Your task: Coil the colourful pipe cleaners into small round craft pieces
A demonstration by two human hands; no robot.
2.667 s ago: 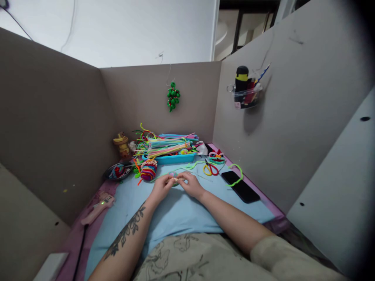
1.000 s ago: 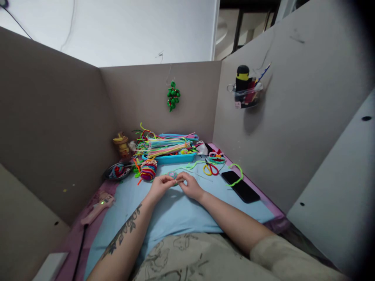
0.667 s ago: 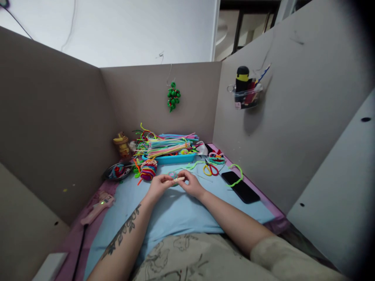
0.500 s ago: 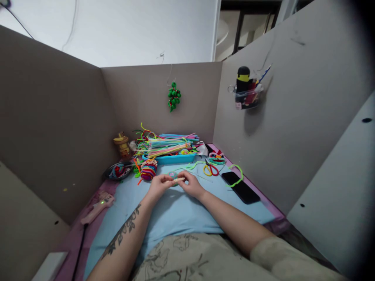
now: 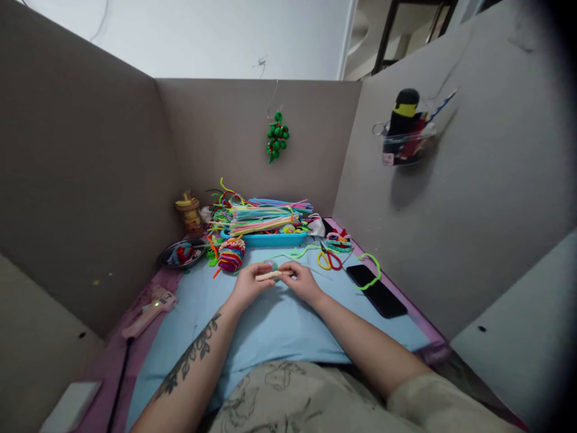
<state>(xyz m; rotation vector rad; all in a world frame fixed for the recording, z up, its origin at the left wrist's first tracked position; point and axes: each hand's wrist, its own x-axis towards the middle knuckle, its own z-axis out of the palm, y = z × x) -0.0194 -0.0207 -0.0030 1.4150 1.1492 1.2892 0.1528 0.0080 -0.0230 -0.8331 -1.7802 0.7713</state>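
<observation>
My left hand (image 5: 247,287) and my right hand (image 5: 303,281) meet over the light blue mat (image 5: 270,325), both pinching the ends of a short pale stick (image 5: 271,275) held level between them. Just behind the stick lies a small teal and pink coil (image 5: 271,264) with a thin green strand trailing right. A striped ball of wound pipe cleaners (image 5: 231,255) sits left of my left hand.
A blue tray (image 5: 270,239) piled with coloured pipe cleaners stands at the back. Yellow-red scissors (image 5: 329,258), a black phone (image 5: 377,290) with a green loop, a dark dish (image 5: 183,253), a pink glue gun (image 5: 146,309) and cardboard walls surround the mat.
The camera has tilted and shifted, so the scene sits slightly lower and right. My hands now hold the pale stick level between them, a little nearer to me.
</observation>
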